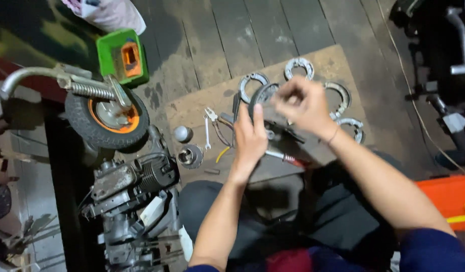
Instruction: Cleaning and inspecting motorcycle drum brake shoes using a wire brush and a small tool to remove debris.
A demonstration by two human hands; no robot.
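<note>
Both hands grip a dark curved brake shoe (260,98) mid-scene over the cardboard sheet (323,60): left hand (249,140) near edge, right hand (302,103) far edge, motion-blurred. Shoe mostly hidden.

Wood floor (273,30) w/ cardboard sheet (328,60): brake shoes (299,67), pliers (212,117), wrench (207,135).

Dark, worn wooden floorboards (273,30) run across the workshop under dim light. A flat sheet of brown cardboard (192,108) lies over the planks, with a green plastic box (107,55) near a small orange-rimmed wheel (106,117).
</note>
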